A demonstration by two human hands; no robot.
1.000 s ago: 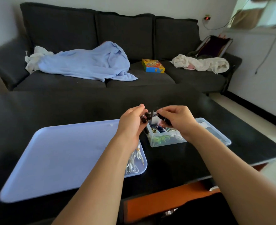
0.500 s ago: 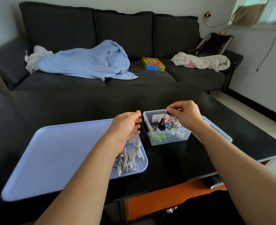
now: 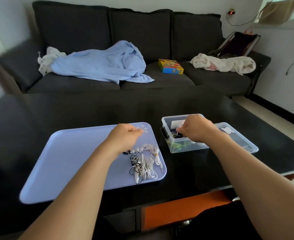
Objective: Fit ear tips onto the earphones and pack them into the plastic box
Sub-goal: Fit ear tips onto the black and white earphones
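Small white ear tips (image 3: 144, 129) lie loose in the far right corner of a lavender tray (image 3: 70, 163). My left hand (image 3: 125, 137) reaches over them, thumb and fingertips closed on one ear tip at the edge of the cluster. A tangle of white and black-and-white earphones (image 3: 145, 163) lies near the tray's right edge. The clear plastic box (image 3: 165, 121) stands right of the tray with coloured earphones (image 3: 179, 146) inside. My right hand (image 3: 194, 129) is lowered into the box, fingers curled on the dark earphones (image 3: 174, 131).
The box's clear lid (image 3: 239, 139) lies flat just right of the box. Everything rests on a black coffee table (image 3: 194, 104). Beyond it is a dark sofa (image 3: 142, 32) with a blue blanket, a colourful carton and a white cloth.
My right hand has brought the dark earphones from in front of me down into the box. My left hand let go of them and moved left to the ear tips on the tray.
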